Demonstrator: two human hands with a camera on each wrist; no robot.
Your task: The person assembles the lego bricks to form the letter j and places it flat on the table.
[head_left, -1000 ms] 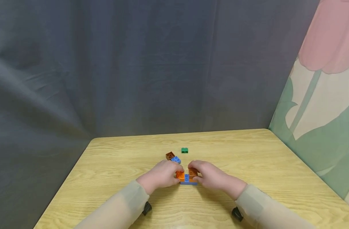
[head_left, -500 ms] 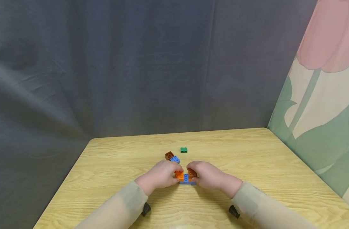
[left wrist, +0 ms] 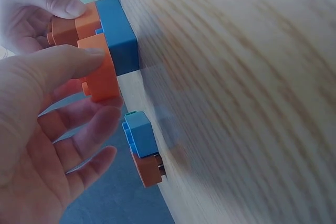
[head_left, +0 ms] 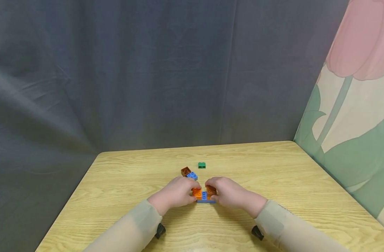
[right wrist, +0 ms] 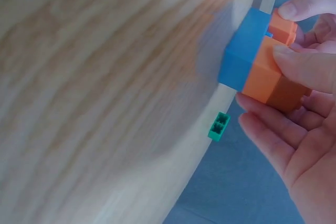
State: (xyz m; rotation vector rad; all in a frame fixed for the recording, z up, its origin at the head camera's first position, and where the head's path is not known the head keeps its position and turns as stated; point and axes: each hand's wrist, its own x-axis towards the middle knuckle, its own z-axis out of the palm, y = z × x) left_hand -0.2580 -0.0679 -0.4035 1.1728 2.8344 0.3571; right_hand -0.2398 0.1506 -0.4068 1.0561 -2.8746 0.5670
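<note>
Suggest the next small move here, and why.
Probably ease the left grip off and pick up the loose brown brick: the left orange brick shows bare studs, while the right orange brick carries an upper brown brick. The right grip could steady that side.

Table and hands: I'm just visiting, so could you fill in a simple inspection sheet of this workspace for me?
Surface: wood-grain table.
Job's things: blue base with left orange block over its left end, jutting past it; right stack, brown over orange, on its right end. Whether all are fully pressed down: cannot tell.
Clutter: loose brown block beside small blue block; green block farther back.
Hands: left hand pinches left orange block; right hand grips right stack.
Cables: nothing seen.
Surroundings: dark curtain behind and left; flowered panel at right.
</note>
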